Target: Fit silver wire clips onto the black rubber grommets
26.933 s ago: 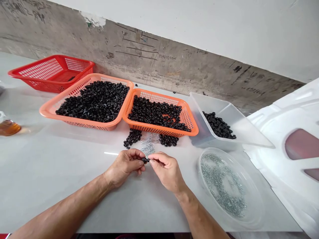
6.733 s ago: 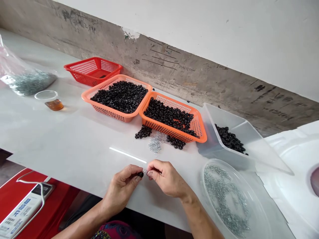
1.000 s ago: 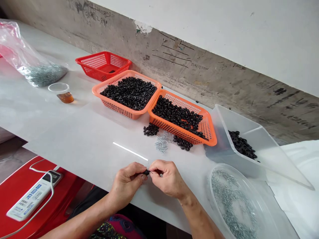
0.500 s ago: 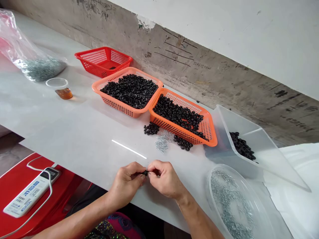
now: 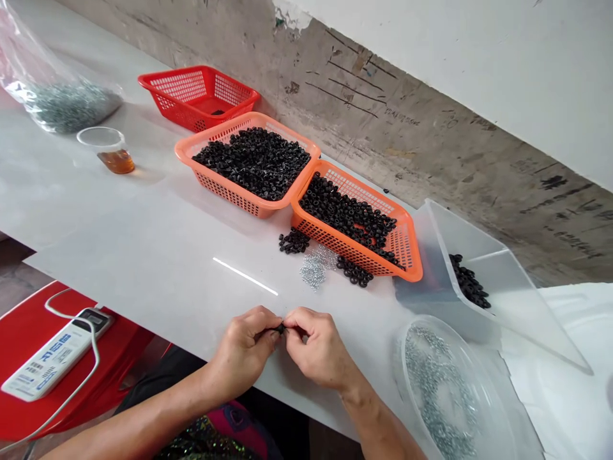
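My left hand and my right hand meet fingertip to fingertip over the near edge of the white table. Both pinch a small black ring part between them. Just beyond the hands lie a little heap of silver metal pieces and two small clusters of black rings. Two orange baskets behind these hold many black rings.
A red basket stands at the back left. A tilted clear bin holds black rings at the right. A clear round dish of silver pieces sits near right. A cup of amber liquid and a plastic bag lie left. A power strip rests on a red surface below.
Over the last second my hands have stayed pinched together on the black ring near the table edge. The view has tilted and shifted slightly, moving the baskets up in the picture.
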The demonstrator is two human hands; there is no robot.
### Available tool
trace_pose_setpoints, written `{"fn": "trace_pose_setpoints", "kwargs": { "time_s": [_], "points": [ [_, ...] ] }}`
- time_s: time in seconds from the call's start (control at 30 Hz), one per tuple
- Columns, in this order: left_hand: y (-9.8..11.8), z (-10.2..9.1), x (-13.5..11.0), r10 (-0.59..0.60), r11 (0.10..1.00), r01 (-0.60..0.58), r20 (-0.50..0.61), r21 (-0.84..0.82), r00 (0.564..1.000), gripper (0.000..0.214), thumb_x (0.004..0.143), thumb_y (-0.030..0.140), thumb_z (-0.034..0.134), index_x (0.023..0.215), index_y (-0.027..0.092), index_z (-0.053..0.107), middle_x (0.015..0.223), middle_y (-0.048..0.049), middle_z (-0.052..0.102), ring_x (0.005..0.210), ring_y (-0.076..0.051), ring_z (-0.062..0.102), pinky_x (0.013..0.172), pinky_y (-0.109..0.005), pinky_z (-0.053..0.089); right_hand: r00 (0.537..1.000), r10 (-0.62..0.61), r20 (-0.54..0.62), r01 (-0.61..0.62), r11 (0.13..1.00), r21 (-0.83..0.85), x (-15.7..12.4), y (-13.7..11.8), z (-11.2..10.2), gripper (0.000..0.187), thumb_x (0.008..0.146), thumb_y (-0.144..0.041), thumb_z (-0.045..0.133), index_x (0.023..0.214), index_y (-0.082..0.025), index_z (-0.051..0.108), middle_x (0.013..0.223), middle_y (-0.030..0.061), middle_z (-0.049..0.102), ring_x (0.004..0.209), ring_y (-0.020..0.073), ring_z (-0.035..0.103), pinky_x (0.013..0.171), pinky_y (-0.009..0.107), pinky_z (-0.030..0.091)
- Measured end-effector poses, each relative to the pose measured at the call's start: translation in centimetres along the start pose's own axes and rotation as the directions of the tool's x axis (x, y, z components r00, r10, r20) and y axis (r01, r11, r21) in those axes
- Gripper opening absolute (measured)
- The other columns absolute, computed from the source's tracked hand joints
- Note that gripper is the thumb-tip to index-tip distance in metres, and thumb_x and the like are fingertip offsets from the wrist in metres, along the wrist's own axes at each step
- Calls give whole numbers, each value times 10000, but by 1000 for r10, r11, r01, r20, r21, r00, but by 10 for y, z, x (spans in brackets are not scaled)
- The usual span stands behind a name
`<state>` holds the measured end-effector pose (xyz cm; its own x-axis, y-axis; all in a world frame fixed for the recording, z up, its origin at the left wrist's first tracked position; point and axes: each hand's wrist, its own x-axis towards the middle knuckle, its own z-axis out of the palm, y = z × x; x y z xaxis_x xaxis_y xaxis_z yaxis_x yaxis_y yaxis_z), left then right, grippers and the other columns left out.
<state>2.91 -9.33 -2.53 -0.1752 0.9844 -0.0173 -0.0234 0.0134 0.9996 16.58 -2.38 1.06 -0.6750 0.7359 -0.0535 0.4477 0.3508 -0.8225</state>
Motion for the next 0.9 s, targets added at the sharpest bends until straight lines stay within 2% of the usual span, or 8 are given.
{"fn": "trace_pose_setpoints", "kwargs": {
  "time_s": [0.1,0.17,0.27,0.37,0.5,0.63,0.73,0.9],
  "points": [
    [0,0,2,-44,999,44,12,7,999,198,735,67,494,783,177,652,683,-14,562,617,-144,534,569,-265,446,1000,4,-18,-4,1000,-9,0,-2,-1,141,739,-96,466,680,-160,577,647,15,553,596,110,487,562,227,408],
    [2,0,2,-58,998,57,24,8,998,202,748,73,489,804,180,652,683,-11,559,607,-138,531,558,-257,444,988,133,81,-145,975,166,4,1,-6,88,753,-141,515,714,-153,593,617,8,568,555,104,503,522,217,419],
    [7,-2,1,1,1000,-1,17,20,1000,190,770,89,504,819,189,659,718,-18,563,662,-148,544,601,-265,454,930,238,281,-349,816,461,10,9,-13,116,713,-229,648,739,-133,588,563,-6,580,495,95,525,468,199,427],
    [8,-3,-1,53,997,-50,47,-63,998,192,799,110,500,862,195,660,825,-36,536,699,-150,557,637,-285,485,896,164,412,-401,695,596,14,16,-14,240,675,-292,718,784,-103,617,638,29,631,577,126,593,545,233,481],
    [3,-3,-2,76,991,-69,58,-118,995,198,798,124,521,860,213,687,988,-74,478,805,-176,550,624,-285,521,876,38,480,-392,636,665,13,20,-9,451,674,-398,720,997,-92,650,864,81,656,750,168,622,717,307,507],
    [-1,-2,-3,82,979,-75,25,-191,996,190,783,135,554,848,236,702,1078,-73,473,828,-174,550,610,-271,528,893,11,450,-349,647,678,12,19,-5,410,689,-371,713,1006,-116,669,833,62,654,754,160,604,734,296,492],
    [0,-2,-4,44,960,-24,68,-279,997,266,803,156,537,1015,269,651,1087,-58,491,733,-138,567,609,-287,528,909,36,416,-330,672,663,14,16,-4,320,689,-316,712,954,-140,687,729,24,641,685,140,587,704,284,486],
    [1,-4,-5,47,998,-41,144,-44,988,414,847,200,505,1257,258,509,1279,-100,491,1107,-257,497,860,-396,484,937,-2,349,-230,749,621,14,9,-1,194,741,-277,654,873,-141,697,752,13,634,714,129,567,685,248,461]
  ]
}}
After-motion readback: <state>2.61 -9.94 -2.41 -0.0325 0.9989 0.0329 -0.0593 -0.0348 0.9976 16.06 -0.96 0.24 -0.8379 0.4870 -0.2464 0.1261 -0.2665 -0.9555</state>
